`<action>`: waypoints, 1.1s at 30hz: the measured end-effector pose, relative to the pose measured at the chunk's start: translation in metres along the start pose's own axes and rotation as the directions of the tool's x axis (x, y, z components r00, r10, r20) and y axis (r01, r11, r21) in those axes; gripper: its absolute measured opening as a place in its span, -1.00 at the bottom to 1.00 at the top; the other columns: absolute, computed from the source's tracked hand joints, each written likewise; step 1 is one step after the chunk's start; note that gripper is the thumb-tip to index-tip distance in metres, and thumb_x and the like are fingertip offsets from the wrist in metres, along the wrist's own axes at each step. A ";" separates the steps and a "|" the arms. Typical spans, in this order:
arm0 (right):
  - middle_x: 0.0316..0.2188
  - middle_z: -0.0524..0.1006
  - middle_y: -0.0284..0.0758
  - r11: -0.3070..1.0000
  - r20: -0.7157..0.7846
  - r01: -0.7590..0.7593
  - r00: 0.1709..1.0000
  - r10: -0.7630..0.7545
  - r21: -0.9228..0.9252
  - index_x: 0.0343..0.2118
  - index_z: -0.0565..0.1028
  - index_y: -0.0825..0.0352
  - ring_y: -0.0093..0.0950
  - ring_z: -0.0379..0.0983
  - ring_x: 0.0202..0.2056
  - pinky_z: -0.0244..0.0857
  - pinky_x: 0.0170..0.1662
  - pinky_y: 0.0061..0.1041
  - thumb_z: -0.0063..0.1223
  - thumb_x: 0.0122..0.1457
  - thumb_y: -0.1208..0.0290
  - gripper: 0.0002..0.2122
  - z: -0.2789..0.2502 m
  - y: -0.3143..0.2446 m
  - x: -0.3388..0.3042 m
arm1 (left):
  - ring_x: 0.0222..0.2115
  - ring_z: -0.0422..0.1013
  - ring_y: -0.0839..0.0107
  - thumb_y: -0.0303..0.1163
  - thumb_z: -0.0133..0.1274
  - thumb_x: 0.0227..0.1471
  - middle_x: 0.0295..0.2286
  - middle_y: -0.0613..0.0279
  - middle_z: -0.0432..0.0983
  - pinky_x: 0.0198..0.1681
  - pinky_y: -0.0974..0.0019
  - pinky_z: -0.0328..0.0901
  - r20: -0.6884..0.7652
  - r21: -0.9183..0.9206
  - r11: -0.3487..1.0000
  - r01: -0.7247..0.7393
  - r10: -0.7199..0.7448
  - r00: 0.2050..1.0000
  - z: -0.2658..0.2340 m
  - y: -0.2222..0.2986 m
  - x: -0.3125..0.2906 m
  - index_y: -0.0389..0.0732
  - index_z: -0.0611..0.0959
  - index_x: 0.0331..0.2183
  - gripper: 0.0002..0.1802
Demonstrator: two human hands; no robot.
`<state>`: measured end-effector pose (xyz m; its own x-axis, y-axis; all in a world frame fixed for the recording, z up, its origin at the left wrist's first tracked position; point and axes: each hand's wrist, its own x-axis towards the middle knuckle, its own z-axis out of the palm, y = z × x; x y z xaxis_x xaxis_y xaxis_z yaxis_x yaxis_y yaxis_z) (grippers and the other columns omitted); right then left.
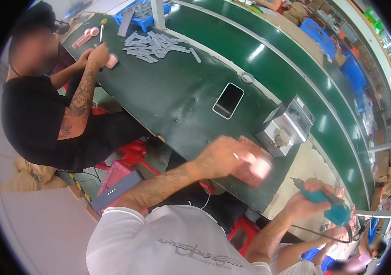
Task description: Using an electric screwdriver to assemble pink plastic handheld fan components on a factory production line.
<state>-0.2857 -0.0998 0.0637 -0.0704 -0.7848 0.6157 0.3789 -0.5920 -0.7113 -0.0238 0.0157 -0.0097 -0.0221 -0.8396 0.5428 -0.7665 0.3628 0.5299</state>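
Note:
My right hand (312,199) is wrapped round a teal electric screwdriver (326,206), its bit pointing up and left and a cord trailing below. My left hand (223,158) reaches over a reddish block (249,176) at the table's near edge. Motion smears its fingers. Against them, on or just above the block, sits a pale pink rounded part (261,168), washed out by glare. Whether the fingers grip it cannot be made out. Just beyond the block stands a silver boxy machine (273,135) with a clear cover.
A phone (228,101) and a tape roll (247,78) lie on the green table (172,91). Farther left are piled grey strips (152,46), a blue basket (147,22) and pink parts (85,37). A co-worker (44,105) handles a pink piece there. More people work at lower right.

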 end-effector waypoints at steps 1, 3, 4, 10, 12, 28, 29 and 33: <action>-0.56 0.39 -0.32 0.999 0.019 0.028 0.999 -0.027 -0.016 -0.02 0.44 0.34 -0.46 0.32 -0.49 0.19 -0.40 -0.48 -0.02 0.32 -0.32 -0.35 -0.008 0.003 0.001 | -0.11 0.53 0.11 -0.30 0.12 0.19 -0.14 0.18 0.65 0.05 0.01 0.34 -0.099 0.000 0.998 0.061 -0.061 0.993 -0.017 -0.015 -0.003 -0.01 0.73 -0.13 -0.79; -0.55 0.41 -0.31 0.989 -0.027 0.022 0.999 -0.027 -0.149 -0.06 0.46 0.34 -0.44 0.35 -0.48 0.24 -0.38 -0.45 -0.02 0.35 -0.28 -0.39 -0.005 0.019 -0.002 | -0.09 0.52 0.06 -0.31 0.18 0.17 -0.18 0.20 0.66 0.00 -0.01 0.34 -0.349 0.143 0.973 0.182 -0.122 0.929 -0.043 -0.055 -0.020 -0.05 0.75 -0.20 -0.84; -0.54 0.43 -0.30 0.947 -0.050 0.035 0.997 -0.053 -0.320 -0.10 0.47 0.35 -0.43 0.38 -0.47 0.29 -0.37 -0.43 -0.01 0.37 -0.23 -0.42 -0.004 0.024 -0.004 | -0.11 0.52 0.04 -0.37 0.23 0.11 -0.19 0.17 0.66 -0.02 -0.02 0.34 -0.335 0.239 0.947 0.213 -0.126 0.934 -0.071 -0.072 -0.022 -0.06 0.75 -0.23 -0.86; -0.46 0.53 -0.34 0.877 -0.058 -0.187 0.982 0.180 -0.442 0.06 0.42 0.48 -0.53 0.47 -0.39 0.34 -0.30 -0.53 0.04 0.42 -0.03 -0.47 -0.020 0.076 -0.008 | 0.01 0.41 0.06 -0.32 0.23 0.11 -0.05 0.19 0.54 0.08 -0.03 0.28 -0.563 0.443 0.646 0.621 -0.338 0.754 -0.146 -0.192 -0.065 -0.01 0.75 -0.09 -0.71; -0.46 0.54 -0.37 0.876 -0.096 -0.267 0.964 0.249 -0.402 0.07 0.44 0.46 -0.55 0.46 -0.36 0.31 -0.20 -0.52 0.10 0.40 0.13 -0.56 -0.005 0.082 -0.003 | 0.09 0.37 0.02 -0.32 0.24 0.10 0.02 0.10 0.48 0.15 -0.07 0.25 -0.584 0.529 0.559 0.639 -0.307 0.752 -0.149 -0.199 -0.071 -0.04 0.69 0.00 -0.61; -0.29 0.49 -0.40 0.893 -0.095 -0.253 0.968 0.234 -0.371 0.18 0.38 0.46 -0.59 0.39 -0.22 0.27 -0.04 -0.53 0.16 0.35 0.35 -0.57 0.006 0.135 -0.015 | 0.12 0.39 0.09 -0.25 0.25 0.12 0.04 0.18 0.55 0.22 0.00 0.22 -0.366 0.391 0.755 0.527 -0.397 0.841 -0.081 -0.152 -0.044 -0.15 0.67 -0.03 -0.62; -0.29 0.52 -0.40 0.890 -0.114 -0.270 0.963 0.245 -0.368 0.19 0.39 0.45 -0.58 0.40 -0.19 0.27 -0.02 -0.53 0.18 0.35 0.33 -0.56 0.009 0.131 -0.017 | 0.12 0.39 0.09 -0.25 0.25 0.12 0.04 0.18 0.55 0.22 0.00 0.22 -0.366 0.396 0.749 0.531 -0.402 0.839 -0.081 -0.152 -0.044 -0.14 0.67 -0.03 -0.62; -0.22 0.58 -0.32 0.876 -0.095 -0.261 0.965 0.244 -0.406 0.14 0.42 0.45 -0.51 0.47 -0.14 0.32 0.03 -0.45 0.14 0.37 0.33 -0.61 0.008 0.125 -0.013 | 0.11 0.40 0.09 -0.23 0.26 0.12 0.04 0.20 0.56 0.20 -0.02 0.24 -0.382 0.388 0.753 0.531 -0.393 0.836 -0.078 -0.153 -0.043 -0.11 0.69 -0.05 -0.64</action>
<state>-0.2304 -0.1626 -0.0305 -0.0629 -0.9193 0.3885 -0.0242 -0.3878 -0.9214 0.1439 0.0280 -0.0635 0.5280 -0.6900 0.4951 -0.8382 -0.3298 0.4343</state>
